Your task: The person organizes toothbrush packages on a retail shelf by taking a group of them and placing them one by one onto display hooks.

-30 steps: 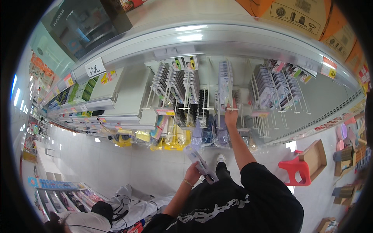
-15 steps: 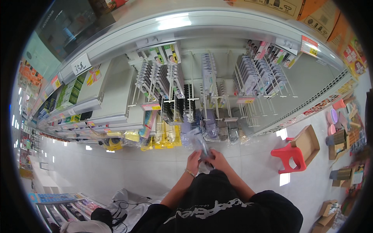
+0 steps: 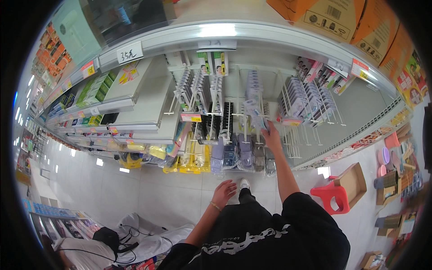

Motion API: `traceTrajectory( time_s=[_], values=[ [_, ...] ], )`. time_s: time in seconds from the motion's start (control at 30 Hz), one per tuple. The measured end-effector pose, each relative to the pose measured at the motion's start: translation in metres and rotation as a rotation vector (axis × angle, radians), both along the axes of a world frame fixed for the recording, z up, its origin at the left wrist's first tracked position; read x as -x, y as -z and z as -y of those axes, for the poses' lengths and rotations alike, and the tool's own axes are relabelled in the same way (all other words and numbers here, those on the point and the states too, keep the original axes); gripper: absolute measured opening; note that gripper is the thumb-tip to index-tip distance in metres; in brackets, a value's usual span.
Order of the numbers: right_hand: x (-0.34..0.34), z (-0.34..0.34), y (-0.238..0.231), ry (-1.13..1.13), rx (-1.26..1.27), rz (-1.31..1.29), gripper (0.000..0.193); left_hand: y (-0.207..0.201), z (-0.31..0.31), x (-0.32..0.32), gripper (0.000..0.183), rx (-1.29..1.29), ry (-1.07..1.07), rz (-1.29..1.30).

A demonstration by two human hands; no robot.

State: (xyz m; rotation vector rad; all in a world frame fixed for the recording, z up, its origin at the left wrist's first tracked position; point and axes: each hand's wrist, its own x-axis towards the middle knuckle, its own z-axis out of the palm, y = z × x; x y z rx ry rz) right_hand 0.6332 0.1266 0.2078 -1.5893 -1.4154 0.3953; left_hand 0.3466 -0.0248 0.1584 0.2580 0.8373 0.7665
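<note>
My right hand (image 3: 271, 135) reaches out to the shelf hooks and grips the lower end of a slim packet in clear and pale blue packaging (image 3: 255, 112). What is inside it is too small to make out. The packet is tilted, in front of a row of similar blue-white packs (image 3: 253, 83) hanging from a hook; I cannot tell whether it touches the hook. Low in front of my body, my left hand (image 3: 224, 192) is empty, its fingers loosely bent and apart.
Hooks with carded packs (image 3: 292, 96) jut out at the right, and black items (image 3: 227, 119) hang at centre-left. Below hang bagged purple goods (image 3: 246, 153) and yellow packs (image 3: 194, 157). A red stool (image 3: 330, 195) with an open carton (image 3: 353, 184) stands on the right.
Both hands were together on the packet near my body. My left hand has let go and stayed low; my right has carried the packet forward and up to the hooks.
</note>
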Motion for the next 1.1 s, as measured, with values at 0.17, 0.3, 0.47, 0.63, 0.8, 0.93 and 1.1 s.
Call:
traceTrajectory(
  time_s=[0.17, 0.3, 0.47, 0.63, 0.8, 0.93, 1.1],
  values=[
    [-0.020, -0.021, 0.039, -0.004, -0.019, -0.093, 0.046, 0.021, 0.006, 0.017, 0.030, -0.004, -0.057, -0.011],
    [0.003, -0.021, 0.032, 0.013, 0.136, -0.236, 0.052, 0.041, 0.019, 0.036, 0.027, 0.008, -0.078, -0.154],
    [0.019, -0.032, 0.039, 0.020, -0.008, -0.226, 0.052, 0.068, 0.031, 0.048, 0.028, -0.003, 0.025, -0.361],
    [0.026, -0.056, 0.050, 0.105, 0.021, -0.098, 0.057, 0.115, 0.044, 0.075, 0.030, 0.071, 0.092, -0.507],
    [0.015, -0.081, 0.078, 0.236, -0.059, -0.060, 0.063, 0.115, 0.054, 0.092, 0.029, 0.162, 0.020, -0.479],
    [0.031, -0.049, 0.063, 0.254, 0.080, -0.063, 0.064, 0.118, 0.067, 0.096, 0.031, 0.153, 0.011, -0.483],
    [0.034, 0.038, 0.091, 0.286, 0.104, -0.012, 0.046, 0.108, 0.064, 0.077, 0.026, 0.079, 0.116, -0.544]
  ],
)
